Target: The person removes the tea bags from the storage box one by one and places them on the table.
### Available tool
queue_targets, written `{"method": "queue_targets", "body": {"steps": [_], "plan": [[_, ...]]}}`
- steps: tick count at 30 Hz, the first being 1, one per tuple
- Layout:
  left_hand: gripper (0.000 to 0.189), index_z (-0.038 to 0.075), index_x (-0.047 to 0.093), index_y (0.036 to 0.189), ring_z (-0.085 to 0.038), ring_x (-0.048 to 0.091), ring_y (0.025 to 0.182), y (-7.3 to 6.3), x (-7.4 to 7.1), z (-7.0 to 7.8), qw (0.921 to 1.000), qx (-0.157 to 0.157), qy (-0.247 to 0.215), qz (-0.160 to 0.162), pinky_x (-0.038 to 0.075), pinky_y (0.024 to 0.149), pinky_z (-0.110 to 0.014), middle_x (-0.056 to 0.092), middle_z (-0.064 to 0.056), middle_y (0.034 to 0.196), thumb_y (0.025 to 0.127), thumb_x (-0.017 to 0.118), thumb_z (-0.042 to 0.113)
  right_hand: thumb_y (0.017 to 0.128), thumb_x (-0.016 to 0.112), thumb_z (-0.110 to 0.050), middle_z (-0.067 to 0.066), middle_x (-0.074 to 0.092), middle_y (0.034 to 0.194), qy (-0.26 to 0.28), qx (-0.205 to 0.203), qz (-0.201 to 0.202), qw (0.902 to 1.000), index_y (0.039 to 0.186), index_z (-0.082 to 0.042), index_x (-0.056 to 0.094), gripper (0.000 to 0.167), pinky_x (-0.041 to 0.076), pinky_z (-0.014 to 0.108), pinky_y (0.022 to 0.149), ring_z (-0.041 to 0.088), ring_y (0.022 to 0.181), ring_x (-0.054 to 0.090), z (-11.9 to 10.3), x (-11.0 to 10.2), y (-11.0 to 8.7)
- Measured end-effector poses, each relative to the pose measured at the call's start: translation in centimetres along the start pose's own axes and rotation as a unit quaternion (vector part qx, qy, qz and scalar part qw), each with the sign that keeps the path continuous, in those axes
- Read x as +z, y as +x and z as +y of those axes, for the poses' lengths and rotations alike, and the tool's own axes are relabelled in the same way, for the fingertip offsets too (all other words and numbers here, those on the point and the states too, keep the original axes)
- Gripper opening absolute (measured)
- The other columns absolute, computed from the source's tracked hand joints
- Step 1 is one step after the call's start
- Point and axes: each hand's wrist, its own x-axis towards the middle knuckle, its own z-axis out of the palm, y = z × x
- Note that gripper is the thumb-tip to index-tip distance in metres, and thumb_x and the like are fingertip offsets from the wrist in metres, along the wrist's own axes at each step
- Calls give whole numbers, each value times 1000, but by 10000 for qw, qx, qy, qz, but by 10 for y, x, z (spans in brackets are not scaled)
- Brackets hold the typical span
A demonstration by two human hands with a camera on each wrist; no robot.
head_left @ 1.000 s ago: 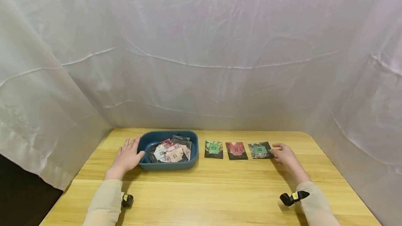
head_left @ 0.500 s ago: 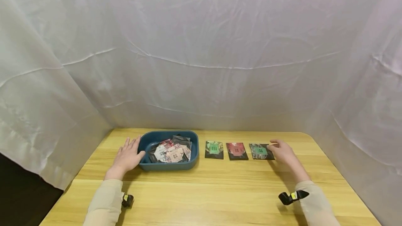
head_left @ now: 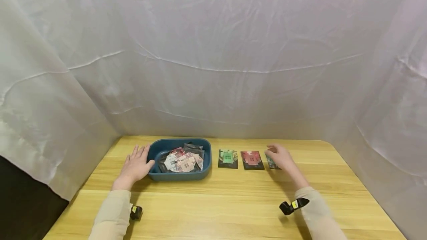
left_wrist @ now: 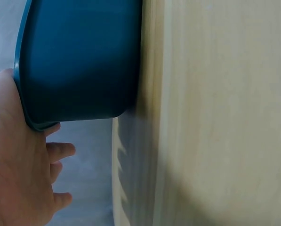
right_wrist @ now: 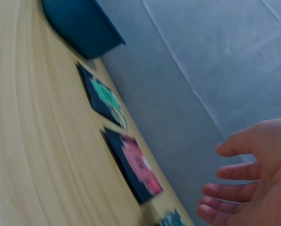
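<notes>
My left hand [head_left: 134, 166] rests against the left end of a blue plastic tub [head_left: 180, 176], fingers spread and thumb at the rim. Inside the tub lies a loose heap of dark packets [head_left: 185, 163] with pink, white and red labels. To its right, three flat packets lie in a row on the table: one green-labelled [head_left: 228, 158], one red-labelled [head_left: 252, 160], and a dark green one [head_left: 272, 163] partly covered by my right hand [head_left: 281, 156]. In the right wrist view that hand hovers above the table, fingers loosely bent, holding nothing.
The wooden table [head_left: 213, 210] reaches back to a pale curtain [head_left: 227, 84], which also hangs at both sides. Each sleeve carries a small black wrist camera, one on the left [head_left: 136, 213] and one on the right [head_left: 293, 206].
My right hand has let go of the rightmost packet's right edge and moved left over it. The packet stays on the table. My left hand keeps its place at the tub.
</notes>
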Motion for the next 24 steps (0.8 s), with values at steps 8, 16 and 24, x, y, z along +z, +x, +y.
{"method": "queue_targets", "body": {"steps": [8,16,24], "plan": [[71,3,19,155,-49,7,148,0,0,1,10000,22,68,36,10,113,-72,22,-31,157,98,46,35,99,53,-25,25,61,127,209,-124,-51,9997,136,2,51,46,52,50,92,39,116,58,-27,28,8],[71,3,18,156,-48,5,148,-1,0,0,10000,-15,-22,-49,10,113,-72,22,-30,157,99,45,36,97,55,-19,26,62,120,1163,42,-301,9928,137,-1,51,44,57,41,61,28,70,65,-53,54,19],[70,3,18,156,-48,5,148,-1,-1,3,10000,-20,-46,-56,10,114,-71,21,-29,158,99,46,35,96,58,-22,16,66,119,716,-511,-117,9961,130,-5,59,38,55,42,87,27,105,63,-87,77,18]]}}
